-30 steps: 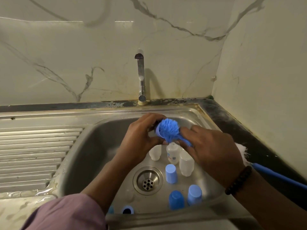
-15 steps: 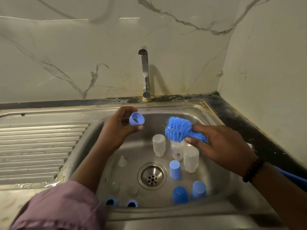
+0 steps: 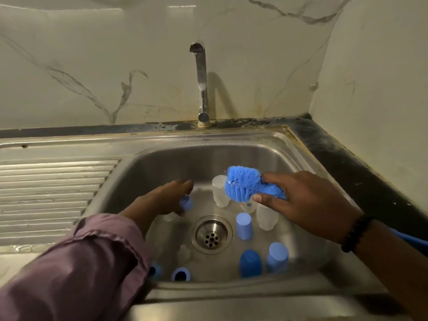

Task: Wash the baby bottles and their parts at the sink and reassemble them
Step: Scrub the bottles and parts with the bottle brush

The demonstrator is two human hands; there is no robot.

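two blue collar rings [image 3: 181, 274] lie against the near wall of the steel sink [image 3: 231, 290], with two blue caps [image 3: 276, 257] near them to the right. beyond the drain [image 3: 211, 235] a third cap and clear bottles [image 3: 220, 191] stand close together. the left hand [image 3: 165, 200], low at the left wall, curls its fingers round a blue ring [image 3: 186, 203]. the right hand [image 3: 303, 200] grips the blue bottle brush [image 3: 243, 186] above the bottles. bare steel shows toward the far wall, under the tap [image 3: 201, 84].

Blue brush [image 3: 245, 185], blue caps [image 3: 243, 225], grey-veined white marble wall [image 3: 92, 77].
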